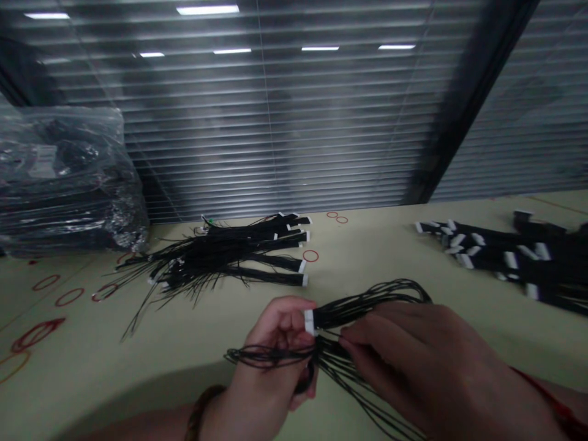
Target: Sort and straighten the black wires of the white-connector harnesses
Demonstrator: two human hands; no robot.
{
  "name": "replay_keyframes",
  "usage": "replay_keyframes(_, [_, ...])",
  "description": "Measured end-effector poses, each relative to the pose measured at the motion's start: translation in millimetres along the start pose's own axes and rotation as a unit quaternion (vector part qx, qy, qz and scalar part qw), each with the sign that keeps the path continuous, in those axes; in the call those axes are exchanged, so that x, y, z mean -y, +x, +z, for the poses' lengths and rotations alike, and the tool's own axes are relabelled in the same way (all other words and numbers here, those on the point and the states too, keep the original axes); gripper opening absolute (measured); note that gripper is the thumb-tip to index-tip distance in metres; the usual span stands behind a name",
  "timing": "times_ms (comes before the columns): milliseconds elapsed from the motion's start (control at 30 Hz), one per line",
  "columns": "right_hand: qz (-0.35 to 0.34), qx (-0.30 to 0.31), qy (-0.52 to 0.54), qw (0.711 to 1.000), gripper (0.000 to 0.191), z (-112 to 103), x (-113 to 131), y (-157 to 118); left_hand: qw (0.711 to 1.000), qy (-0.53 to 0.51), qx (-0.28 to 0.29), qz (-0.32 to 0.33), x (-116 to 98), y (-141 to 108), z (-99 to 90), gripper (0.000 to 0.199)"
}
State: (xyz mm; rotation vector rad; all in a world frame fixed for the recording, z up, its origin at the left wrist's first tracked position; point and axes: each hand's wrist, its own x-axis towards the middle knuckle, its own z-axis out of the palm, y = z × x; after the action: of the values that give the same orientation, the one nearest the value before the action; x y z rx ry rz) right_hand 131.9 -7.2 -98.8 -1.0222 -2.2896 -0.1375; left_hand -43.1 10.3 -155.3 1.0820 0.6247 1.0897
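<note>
A bundle of thin black wires with a white connector (309, 321) is held between my hands, low in the middle of the view. My left hand (275, 349) is closed around the bundle, its fingertips at the connector. A looped end of the black wires (261, 355) sticks out to the left across that hand. On the right, my right hand (408, 355) pinches a wire close to the connector with thumb and forefinger. More black wires (381, 297) arch over behind its fingers, and others hang below. Its other fingers are largely hidden.
A pile of black wire harnesses (220, 254) with white connectors lies behind my hands. Another harness pile (500, 251) is at the right. A clear plastic bag (68, 184) of dark items stands at the left. Red rubber bands (37, 335) are scattered about. Window blinds (275, 122) border the table's back.
</note>
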Motion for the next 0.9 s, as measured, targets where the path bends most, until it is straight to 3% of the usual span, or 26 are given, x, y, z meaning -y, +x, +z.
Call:
replay_keyframes(467, [-0.013,0.001,-0.004,1.000,0.036,1.5,4.8,-2.4,1.000,-0.012,0.006,0.009,-1.7,-0.6,2.1,0.016])
replay_keyframes(633, [-0.023,0.041,0.021,0.999,0.032,5.5,6.5,-4.4,1.000,-0.005,0.008,-0.001,-4.3,-0.4,7.9,0.023])
replay_keyframes(700, [-0.029,0.046,-0.004,0.999,0.028,1.6,2.6,-1.3,1.000,0.010,-0.011,-0.012,-6.9,1.0,9.1,0.022])
replay_keyframes(833, [-0.012,-0.026,-0.114,0.993,0.017,-14.7,-5.1,5.3,0.991,0.068,-0.090,-0.070,-11.0,3.9,5.9,0.015])
replay_keyframes(900, [-0.005,-0.012,-0.101,0.995,0.018,-17.6,-3.5,2.9,0.986,0.086,-0.116,-0.081,-10.9,4.8,2.6,0.015])
